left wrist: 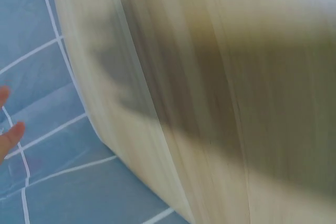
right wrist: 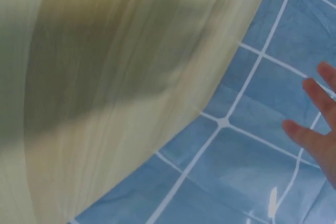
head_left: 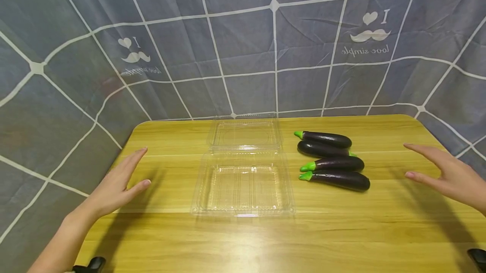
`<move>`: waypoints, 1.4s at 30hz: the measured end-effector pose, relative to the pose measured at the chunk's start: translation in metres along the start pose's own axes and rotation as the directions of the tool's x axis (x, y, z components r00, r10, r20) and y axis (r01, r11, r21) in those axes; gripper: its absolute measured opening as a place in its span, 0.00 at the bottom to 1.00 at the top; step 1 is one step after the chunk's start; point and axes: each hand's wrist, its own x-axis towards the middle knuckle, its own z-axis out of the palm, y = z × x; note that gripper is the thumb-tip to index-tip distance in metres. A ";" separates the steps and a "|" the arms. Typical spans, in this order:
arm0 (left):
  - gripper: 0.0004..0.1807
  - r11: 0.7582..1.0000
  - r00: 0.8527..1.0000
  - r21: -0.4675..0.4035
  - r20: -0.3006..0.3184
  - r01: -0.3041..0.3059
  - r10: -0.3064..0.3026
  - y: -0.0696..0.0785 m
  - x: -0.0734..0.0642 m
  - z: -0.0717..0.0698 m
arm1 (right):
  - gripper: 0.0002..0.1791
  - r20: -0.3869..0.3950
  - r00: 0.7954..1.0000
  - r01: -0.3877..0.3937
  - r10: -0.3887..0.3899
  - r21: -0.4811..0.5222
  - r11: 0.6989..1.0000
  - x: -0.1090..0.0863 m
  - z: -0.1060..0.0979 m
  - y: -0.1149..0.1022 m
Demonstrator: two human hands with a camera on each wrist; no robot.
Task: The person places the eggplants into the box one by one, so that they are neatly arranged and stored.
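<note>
A clear plastic clamshell box (head_left: 243, 213) lies with its lid (head_left: 244, 136) folded back at the middle of the table. To its right, several dark eggplants (head_left: 339, 163) with green stems lie side by side in a loose column. My left hand (head_left: 117, 182) is held over the table's left side, thumb apart from the straight fingers, holding nothing. Over the right side my right hand (head_left: 448, 176) hovers the same way, nearest the eggplants but apart from them. Only fingertips of the left hand (left wrist: 8, 129) show in the left wrist view; the right hand (right wrist: 317, 124) has its fingers spread.
The wooden table (head_left: 243, 243) has rounded far corners. A grey tile-patterned curtain (head_left: 247, 45) with white lines hangs behind it and along both sides. Dark objects (head_left: 91, 264) show at the bottom left edge and the bottom right.
</note>
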 end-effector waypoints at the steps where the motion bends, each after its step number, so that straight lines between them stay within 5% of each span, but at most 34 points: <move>1: 0.43 0.999 1.000 -0.032 0.005 0.011 -0.011 0.001 0.000 0.001 | 0.40 0.017 1.000 -0.016 0.016 0.001 1.000 0.000 0.001 -0.001; 7: 0.40 0.973 0.996 -0.214 0.044 0.083 -0.075 0.011 0.005 0.010 | 0.34 0.077 0.993 -0.098 0.093 0.065 0.993 0.000 0.010 -0.007; 11: 0.40 0.930 0.989 -0.341 0.104 0.133 -0.104 0.018 0.009 0.022 | 0.33 0.105 0.989 -0.121 0.108 0.134 0.984 0.000 0.018 -0.013; 14: 0.41 0.861 0.976 -0.470 0.176 0.194 -0.124 0.022 0.010 0.032 | 0.30 0.115 0.990 -0.094 0.075 0.164 0.982 0.002 0.025 -0.017; 21: 0.39 0.631 0.951 -0.715 0.279 0.300 -0.135 0.034 0.016 0.046 | 0.25 0.095 0.995 -0.041 0.018 0.249 0.968 0.006 0.038 -0.024; 26: 0.39 0.539 0.941 -0.774 0.312 0.331 -0.131 0.044 0.022 0.055 | 0.24 0.097 0.995 -0.049 0.019 0.315 0.948 0.008 0.047 -0.028; 36: 0.39 0.453 0.911 -0.791 0.368 0.411 -0.185 0.060 0.027 0.070 | 0.22 0.153 0.988 -0.080 0.020 0.397 0.914 0.011 0.059 -0.035; 42: 0.40 0.426 0.901 -0.794 0.386 0.433 -0.197 0.063 0.029 0.074 | 0.22 0.171 0.985 -0.088 0.023 0.385 0.919 0.013 0.063 -0.037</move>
